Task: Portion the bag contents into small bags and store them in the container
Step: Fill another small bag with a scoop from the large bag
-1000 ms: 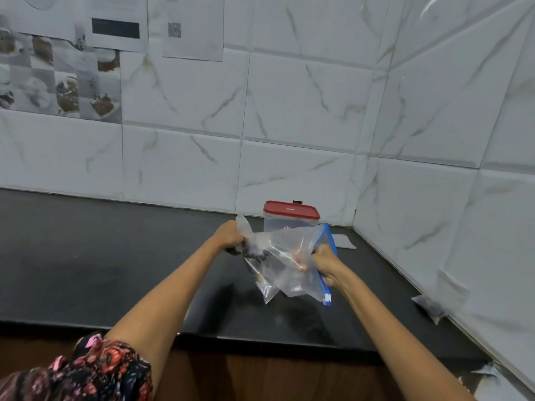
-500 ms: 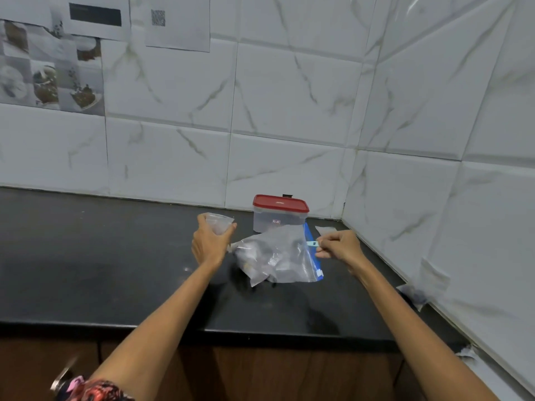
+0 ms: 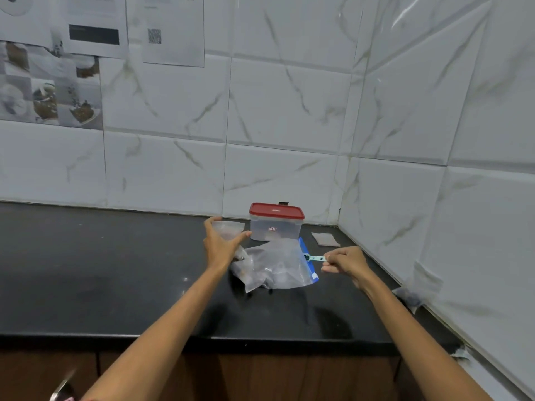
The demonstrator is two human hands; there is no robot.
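Nearest the camera, wooden cabinet fronts (image 3: 260,377) sit under the black counter (image 3: 101,285), both forearms reaching over its front edge toward the big bag (image 3: 275,264). Big bag: clear zip bag, crumpled, lying flat on the counter mid-frame, blue zip strip along its right edge, dark contents showing through, can't tell what they are. Right hand (image 3: 346,263) is just right of the big bag, fingers curled, thumb and fingertips pinching a light-blue slider tab (image 3: 316,259) that runs to the zip strip; hand itself is clear of the plastic. Left hand (image 3: 221,246) is at the big bag's upper-left corner, thumb and fingers spread around a small bag (image 3: 228,228), holding it upright just above the counter; brownish contents inside, blurred. Whether the left palm touches the big bag: can't tell. Behind the big bag, touching or nearly so, stands the container (image 3: 275,225): clear box, red lid on, small red label on the front. Right of the container, a flat grey piece (image 3: 325,239) lies on the counter near the wall corner. Further right of the big bag, along the side wall's base, a torn scrap of film (image 3: 408,296). Beyond the container, white marble-look tile wall (image 3: 289,111); paper sheets (image 3: 95,39) taped up far left of it, one with a QR code, one with food photos.
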